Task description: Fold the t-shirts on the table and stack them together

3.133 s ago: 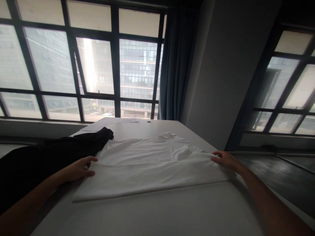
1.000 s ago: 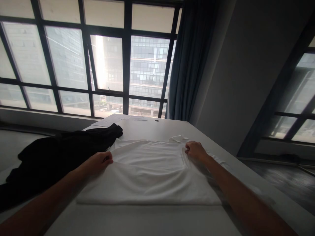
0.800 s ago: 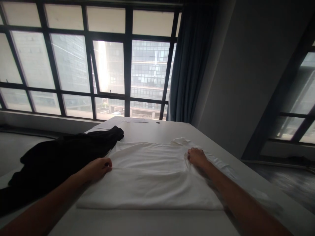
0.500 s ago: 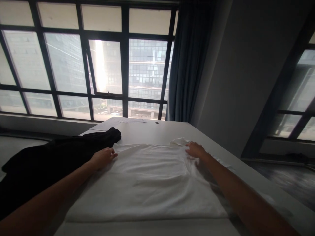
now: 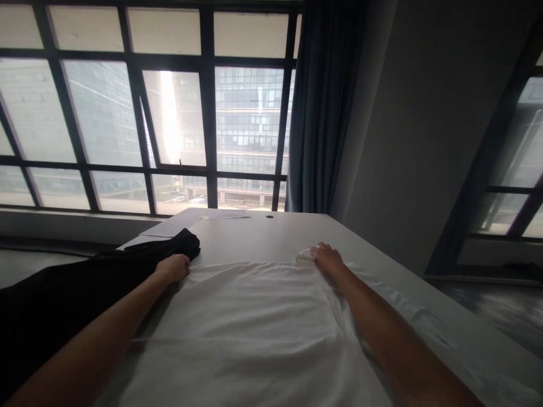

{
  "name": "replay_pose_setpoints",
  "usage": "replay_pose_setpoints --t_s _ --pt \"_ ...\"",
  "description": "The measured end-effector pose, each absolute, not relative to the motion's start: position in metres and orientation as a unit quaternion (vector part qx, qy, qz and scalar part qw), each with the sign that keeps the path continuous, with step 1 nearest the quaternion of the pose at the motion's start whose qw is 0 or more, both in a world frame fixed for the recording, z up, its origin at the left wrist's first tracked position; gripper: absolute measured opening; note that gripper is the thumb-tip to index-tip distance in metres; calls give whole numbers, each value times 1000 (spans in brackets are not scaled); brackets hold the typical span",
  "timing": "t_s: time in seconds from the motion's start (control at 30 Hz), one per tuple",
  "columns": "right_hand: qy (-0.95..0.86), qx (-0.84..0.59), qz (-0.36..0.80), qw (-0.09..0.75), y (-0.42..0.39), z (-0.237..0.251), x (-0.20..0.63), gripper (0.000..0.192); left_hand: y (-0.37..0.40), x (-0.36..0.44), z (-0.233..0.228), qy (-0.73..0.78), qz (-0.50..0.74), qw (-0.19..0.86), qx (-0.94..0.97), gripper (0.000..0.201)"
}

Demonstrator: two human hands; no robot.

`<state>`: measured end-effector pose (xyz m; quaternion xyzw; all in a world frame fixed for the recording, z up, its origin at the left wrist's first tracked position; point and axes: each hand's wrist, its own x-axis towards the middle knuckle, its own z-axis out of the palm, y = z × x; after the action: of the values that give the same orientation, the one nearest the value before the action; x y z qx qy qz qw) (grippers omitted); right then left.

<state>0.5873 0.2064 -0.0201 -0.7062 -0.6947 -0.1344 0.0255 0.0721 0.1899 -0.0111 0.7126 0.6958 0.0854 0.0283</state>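
Observation:
A white shirt (image 5: 250, 316) lies spread over the table in front of me, with soft wrinkles running across it. At its far left corner, my left hand (image 5: 173, 268) has its fingers closed on the fabric. My right hand (image 5: 327, 259) is at the far right corner, fingers curled down over a bunched fold of the same cloth. Folds run along the right side of the shirt below my right wrist. The near end of the shirt drops out of the bottom of the view.
A black garment (image 5: 80, 294) lies heaped to the left, close to my left forearm. Paper sheets (image 5: 169, 225) rest at the far left of the white table (image 5: 254, 237), near a round hole (image 5: 269, 216). Windows and a blue curtain (image 5: 318, 124) stand behind.
My left hand has closed on the shirt's far left corner and shifted left. My right hand has closed over the far right fold. The shirt's near hem has slid out of view.

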Motion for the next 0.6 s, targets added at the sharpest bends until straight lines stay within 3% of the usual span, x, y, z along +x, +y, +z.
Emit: replay_pose_setpoints --t_s 0.1,0.33,0.47,0.6 --pt "-692 -704 -149 51 217 -21 589 29 196 67 -5 707 74 5 703 27" --pt "-654 -715 -61 242 207 23 597 31 204 54 20 692 108 -30 713 42" --pt "-677 -686 -75 258 166 61 604 31 195 56 32 664 139 -49 733 45" --pt "-738 -631 -95 220 96 88 598 25 169 53 44 626 179 -63 756 46"
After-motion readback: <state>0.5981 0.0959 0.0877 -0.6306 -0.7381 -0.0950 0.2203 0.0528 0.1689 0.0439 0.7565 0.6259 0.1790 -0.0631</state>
